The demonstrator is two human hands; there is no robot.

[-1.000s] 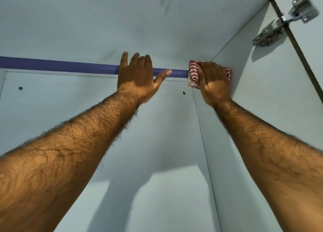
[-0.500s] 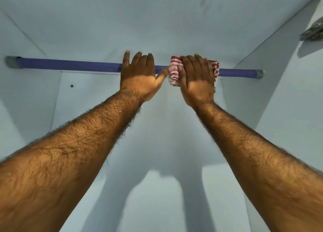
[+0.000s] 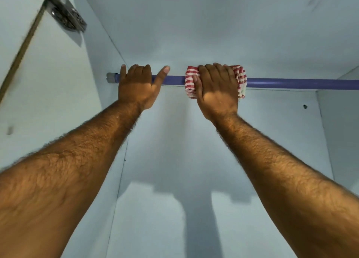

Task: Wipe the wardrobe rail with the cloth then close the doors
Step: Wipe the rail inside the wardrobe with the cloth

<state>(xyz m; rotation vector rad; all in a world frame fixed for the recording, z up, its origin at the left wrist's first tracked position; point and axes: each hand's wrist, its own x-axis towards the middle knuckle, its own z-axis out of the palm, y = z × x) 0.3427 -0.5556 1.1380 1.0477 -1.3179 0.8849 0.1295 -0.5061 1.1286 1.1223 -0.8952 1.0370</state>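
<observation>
A blue wardrobe rail [image 3: 291, 83] runs across the top of the white wardrobe, with a grey end fitting [image 3: 110, 77] at the left wall. My left hand [image 3: 138, 87] rests over the rail close to that left end, fingers hooked over it and thumb stretched to the right. My right hand [image 3: 216, 88] presses a red-and-white striped cloth [image 3: 189, 81] wrapped around the rail near its middle. A short bare stretch of rail separates the two hands.
A metal door hinge [image 3: 64, 15] sits on the left side panel at the top left, beside the blurred door edge [image 3: 21, 52]. The white back panel [image 3: 174, 141] has a small hole [image 3: 305, 106] at the right. The right side panel [image 3: 343, 137] stands beyond.
Both hands have slid left along the rail, the left one reaching its left end. The view has swung left, so the left hinge shows and the right rail end is out of frame.
</observation>
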